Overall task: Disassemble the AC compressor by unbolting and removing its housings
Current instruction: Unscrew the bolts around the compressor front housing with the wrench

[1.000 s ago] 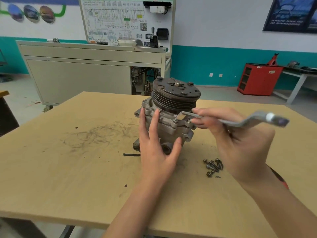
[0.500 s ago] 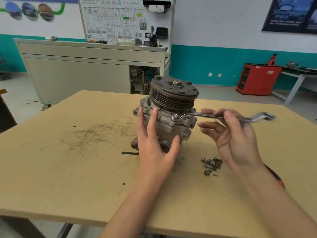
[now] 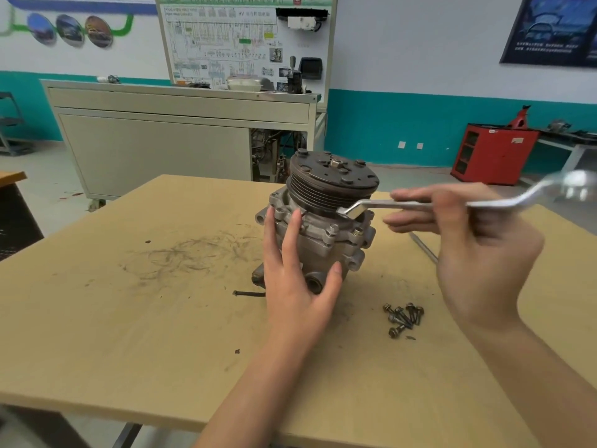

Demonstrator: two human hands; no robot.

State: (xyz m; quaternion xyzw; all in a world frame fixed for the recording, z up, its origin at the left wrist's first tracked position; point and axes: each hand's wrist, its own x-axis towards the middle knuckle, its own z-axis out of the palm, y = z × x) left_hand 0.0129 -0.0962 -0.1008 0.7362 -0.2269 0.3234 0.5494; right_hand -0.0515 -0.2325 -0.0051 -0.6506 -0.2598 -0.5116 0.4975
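- Compressor (image 3: 326, 234) stands upright on the bench (image 3: 129, 318), pulley on top, near the middle.
- Left hand (image 3: 294, 286) lies flat against its housing, fingers straight, thumb on the front face, gripping nothing.
- Right hand (image 3: 478, 253) pinches the wrench (image 3: 365, 206) by its shaft; the tool's near end meets the housing just under the pulley.
- Loose bolts (image 3: 403, 316) lie clustered beside the base.

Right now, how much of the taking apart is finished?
Done: a small pile of removed bolts lies on the table. In hand: the left hand steadies the AC compressor while the right hand holds the offset wrench at its flange. Left: flange bolts are in place and the housings are together.
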